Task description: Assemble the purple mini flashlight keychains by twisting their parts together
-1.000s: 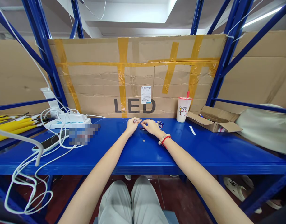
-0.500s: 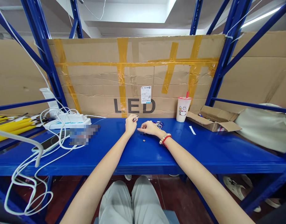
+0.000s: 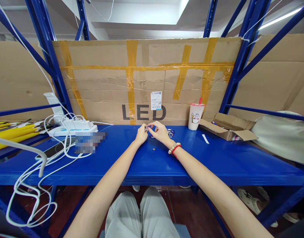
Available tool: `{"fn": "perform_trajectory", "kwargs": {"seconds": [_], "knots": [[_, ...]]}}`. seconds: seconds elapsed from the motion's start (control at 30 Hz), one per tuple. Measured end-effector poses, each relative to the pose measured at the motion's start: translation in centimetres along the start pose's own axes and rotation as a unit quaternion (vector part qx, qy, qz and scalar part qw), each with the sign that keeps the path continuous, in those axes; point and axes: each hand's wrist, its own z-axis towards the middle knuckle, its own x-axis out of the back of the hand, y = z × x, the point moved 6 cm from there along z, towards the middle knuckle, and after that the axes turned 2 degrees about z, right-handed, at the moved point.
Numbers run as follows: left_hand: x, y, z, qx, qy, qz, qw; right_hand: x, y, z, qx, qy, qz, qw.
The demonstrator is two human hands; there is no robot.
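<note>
My left hand (image 3: pixel 141 134) is closed around something small and dark that I cannot make out, above the blue tabletop (image 3: pixel 112 160). The fingertips of my right hand (image 3: pixel 159 131) meet it from the right, pinched together; whatever they grip is too small to name. Just right of my right hand lies a small pile of shiny blue and silver pieces (image 3: pixel 171 133), partly hidden by the hand. A tiny brownish round piece (image 3: pixel 154 149) rests on the tabletop below my hands.
To the right stand a paper cup with a red straw (image 3: pixel 195 116), a white strip (image 3: pixel 205 138), an open cardboard box (image 3: pixel 220 132) and a pale bag (image 3: pixel 278 137). On the left are a power strip (image 3: pixel 75 127), tangled white cables (image 3: pixel 30 185) and a phone (image 3: pixel 54 149).
My right hand has risen from near the tabletop to meet my left hand, and its fingertips now touch the small thing there. My left hand has shifted slightly right and down.
</note>
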Motion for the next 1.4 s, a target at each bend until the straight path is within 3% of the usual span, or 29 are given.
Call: {"fn": "perform_trajectory", "kwargs": {"seconds": [0.7, 0.87, 1.07, 1.13, 1.23, 1.4], "knots": [[1.0, 1.5, -0.1, -0.073, 0.040, -0.058, 0.995, 0.5, -1.8, -0.1, 0.041, 0.009, -0.023, 0.999], [1.2, 1.5, 0.0, -0.086, 0.049, -0.063, 0.993, 0.1, -2.1, 0.0, 0.036, -0.017, -0.038, 0.998], [1.3, 1.7, -0.2, -0.093, 0.045, -0.047, 0.994, 0.3, -2.0, 0.0, 0.022, 0.003, 0.003, 1.000], [1.4, 1.2, -0.1, -0.060, 0.048, -0.029, 0.997, 0.0, -1.2, 0.1, -0.025, -0.035, 0.033, 0.999], [1.7, 0.3, -0.1, -0.003, 0.066, -0.007, 0.998, -1.1, 0.0, -0.2, -0.098, -0.161, 0.078, 0.979], [2.2, -0.6, -0.4, 0.074, 0.077, 0.045, 0.993, -2.5, 0.7, -2.1, -0.170, -0.411, 0.145, 0.884]]}}
